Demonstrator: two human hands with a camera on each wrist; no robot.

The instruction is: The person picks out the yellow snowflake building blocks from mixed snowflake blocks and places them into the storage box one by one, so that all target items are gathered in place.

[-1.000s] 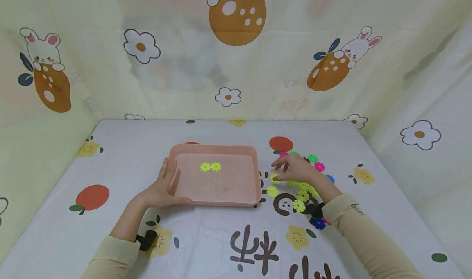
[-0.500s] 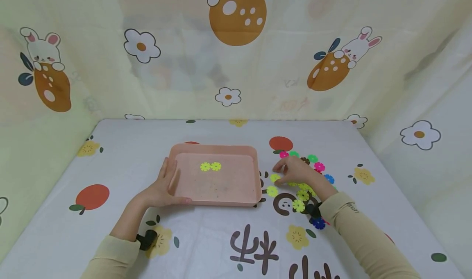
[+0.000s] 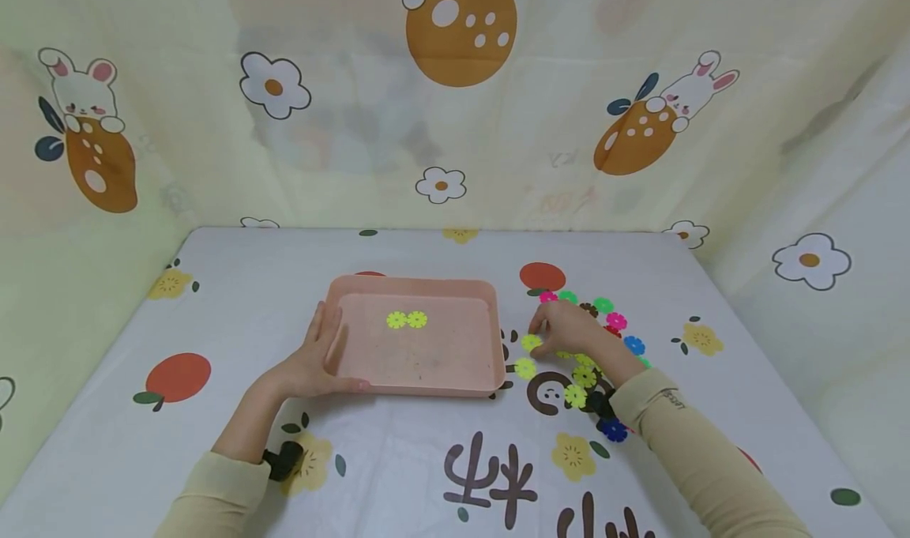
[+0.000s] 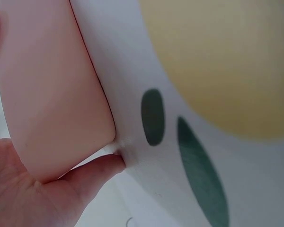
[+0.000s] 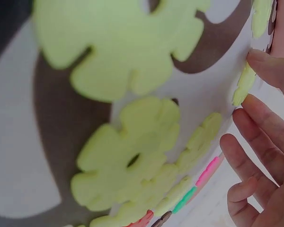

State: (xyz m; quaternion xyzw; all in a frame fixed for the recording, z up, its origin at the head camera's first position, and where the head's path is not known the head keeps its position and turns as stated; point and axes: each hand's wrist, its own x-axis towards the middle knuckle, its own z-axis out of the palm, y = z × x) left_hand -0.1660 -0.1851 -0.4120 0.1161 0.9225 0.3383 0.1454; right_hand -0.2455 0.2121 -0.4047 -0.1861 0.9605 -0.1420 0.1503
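Note:
My left hand (image 3: 310, 364) lies around the near left corner of a pink tray (image 3: 419, 372), fingers along the left wall and thumb along the front. The left wrist view shows the palm and thumb (image 4: 92, 175) beside that corner. Two joined yellow-green flower discs (image 3: 407, 320) lie in the tray. To its right, my right hand (image 3: 569, 331) pinches a slotted yellow-green flower disc (image 3: 530, 342) by its edges, at table level. In the right wrist view that disc (image 5: 244, 84) sits between thumb and forefinger; the other fingers are spread.
Under and around the right hand lie several flower discs: yellow-green (image 3: 584, 377), pink (image 3: 616, 321), green (image 3: 603, 306), light blue (image 3: 634, 345) and dark blue (image 3: 613, 430). One more yellow-green disc (image 3: 524, 369) is close to the tray. A printed cloth (image 3: 398, 467) covers the table.
My right hand has shifted slightly right and down, and its thumb and forefinger have come in around the yellow-green disc. The left hand and the tray stay in place.

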